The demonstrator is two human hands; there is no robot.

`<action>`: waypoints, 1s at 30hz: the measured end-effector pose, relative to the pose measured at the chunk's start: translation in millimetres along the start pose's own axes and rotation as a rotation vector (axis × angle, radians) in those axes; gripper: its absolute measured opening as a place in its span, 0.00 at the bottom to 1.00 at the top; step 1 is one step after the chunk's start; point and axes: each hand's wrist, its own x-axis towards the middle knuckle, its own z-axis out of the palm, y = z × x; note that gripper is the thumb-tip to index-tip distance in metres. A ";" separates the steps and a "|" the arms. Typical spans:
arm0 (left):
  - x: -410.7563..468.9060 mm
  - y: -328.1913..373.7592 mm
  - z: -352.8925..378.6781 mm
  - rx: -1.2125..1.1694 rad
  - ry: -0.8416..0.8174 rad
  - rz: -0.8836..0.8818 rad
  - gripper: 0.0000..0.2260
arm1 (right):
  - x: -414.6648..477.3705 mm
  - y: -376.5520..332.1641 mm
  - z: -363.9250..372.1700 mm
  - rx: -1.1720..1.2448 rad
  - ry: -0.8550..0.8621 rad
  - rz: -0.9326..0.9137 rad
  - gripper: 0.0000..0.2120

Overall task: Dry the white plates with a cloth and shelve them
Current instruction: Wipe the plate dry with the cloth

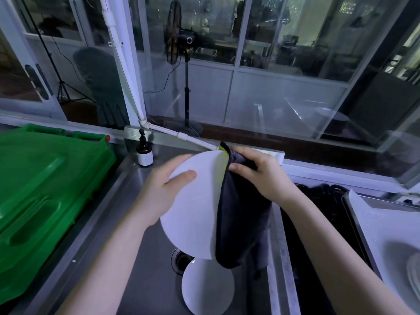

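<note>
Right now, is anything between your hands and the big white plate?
Only the dark cloth: it lies between the right hand and the plate. The left hand grips the plate's rim bare.

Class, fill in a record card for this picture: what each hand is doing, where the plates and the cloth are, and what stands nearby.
left hand: grips the held plate at its left edge, thumb on its face
right hand: holds the dark cloth against that plate's right edge
held plate: white, tilted, above the sink
second plate: white, in the sink, below the held one
nearby: brown pump bottle behind the sink; green bin lid on the left
shelving: not yet done
</note>
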 end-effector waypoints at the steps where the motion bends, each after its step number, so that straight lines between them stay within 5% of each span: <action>1: -2.1 -0.6 0.2 -0.020 0.016 0.007 0.13 | -3.5 1.2 0.7 0.053 0.025 0.004 0.16; 8: -15.8 -15.8 25.1 -0.462 0.410 -0.206 0.13 | -63.2 16.4 60.2 0.496 0.502 0.371 0.21; 11: -15.4 -17.1 27.6 -0.404 0.376 -0.228 0.14 | -66.6 21.5 63.6 0.520 0.536 0.377 0.20; 14: -6.5 -10.8 9.0 -0.251 0.145 -0.182 0.15 | -52.4 25.2 38.3 0.406 0.419 0.228 0.20; 18: 12.1 2.4 -9.7 0.152 -0.135 -0.146 0.12 | -27.1 22.3 14.7 0.217 0.010 0.093 0.20; 20: 17.4 7.6 -11.3 0.156 -0.197 -0.112 0.12 | -19.8 17.8 11.6 0.211 -0.034 0.072 0.17; 23: 13.8 4.2 -9.4 -0.012 0.014 -0.090 0.13 | -17.8 14.1 11.0 0.245 0.064 0.051 0.17; 26: -5.4 -18.5 8.4 -0.196 0.356 -0.148 0.17 | -30.4 15.6 26.3 0.370 0.365 0.172 0.16; 30: -22.5 -42.7 44.1 -0.242 0.446 -0.077 0.22 | -57.5 20.6 60.9 0.500 0.644 0.410 0.12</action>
